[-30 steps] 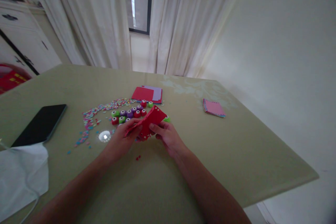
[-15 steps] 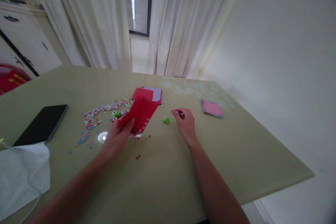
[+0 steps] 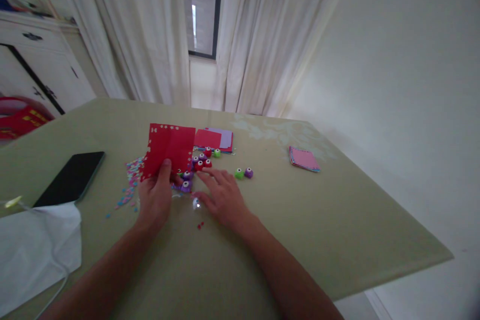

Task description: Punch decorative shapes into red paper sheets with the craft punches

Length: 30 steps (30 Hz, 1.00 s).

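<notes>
My left hand (image 3: 155, 197) pinches a red sheet of paper (image 3: 172, 145) by its lower edge, thumb in front. Small flower and leaf cutouts run along the sheet's borders. Beside it, my right hand (image 3: 223, 197) reaches left with fingers apart, close to a cluster of small paper punches, each topped with an eye. Among them are a red punch (image 3: 198, 165) and a purple punch (image 3: 186, 186); the sheet and left hand hide part of the cluster. Further right, a green punch (image 3: 239, 173) and a purple punch (image 3: 248, 173) stand side by side. A shiny clear piece (image 3: 197, 204) lies below the right fingertips.
Coloured confetti (image 3: 131, 175) is scattered left of the sheet. A phone (image 3: 71, 177) and a white cloth-like sheet (image 3: 41, 255) with a cable lie at left. Behind are stacked papers (image 3: 227, 138); at right is a pink paper stack (image 3: 304, 158). Red bits (image 3: 200, 225) dot the table (image 3: 337, 225).
My right hand has moved left to the cluster, and a purple punch now stands beside the green one. My left hand has shifted left, turning the red sheet more upright.
</notes>
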### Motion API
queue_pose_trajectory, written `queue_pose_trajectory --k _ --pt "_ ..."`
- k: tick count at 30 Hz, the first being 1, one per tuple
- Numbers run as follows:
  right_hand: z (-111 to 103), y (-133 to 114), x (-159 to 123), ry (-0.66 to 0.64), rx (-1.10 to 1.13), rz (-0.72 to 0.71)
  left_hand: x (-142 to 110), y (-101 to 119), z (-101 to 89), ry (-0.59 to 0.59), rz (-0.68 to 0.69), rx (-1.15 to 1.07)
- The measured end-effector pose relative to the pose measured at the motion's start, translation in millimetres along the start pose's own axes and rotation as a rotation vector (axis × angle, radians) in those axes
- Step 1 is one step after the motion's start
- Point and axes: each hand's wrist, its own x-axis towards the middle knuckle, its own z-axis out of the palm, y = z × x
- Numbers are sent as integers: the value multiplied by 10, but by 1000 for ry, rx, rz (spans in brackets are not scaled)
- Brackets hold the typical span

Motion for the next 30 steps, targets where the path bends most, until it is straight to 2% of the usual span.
queue_pose_trajectory --k 3,4,10,15,18,21,25,27,30 --pt "179 -173 -9 -138 -22 -125 -11 58 17 107 -56 -32" --pt "201 -182 -11 -162 -29 -133 -11 71 26 100 -63 -31" --pt "125 -89 0 -143 -107 34 -32 155 91 59 -22 0" --pt "178 -32 -12 -77 -11 131 -80 124 125 4 -17 11" --pt "175 49 -23 53 226 217 -89 32 118 -24 -36 -5" --pt "90 139 -8 177 656 412 -94 -29 107 -30 -58 -19" --pt "-49 192 40 253 1239 606 -96 -59 103 -69 -30 -15" --pt "-87 187 57 263 1396 679 -96 -65 102 -100 -8 -7" --pt "-98 179 61 238 1443 748 -110 -38 106 -130 3 30"
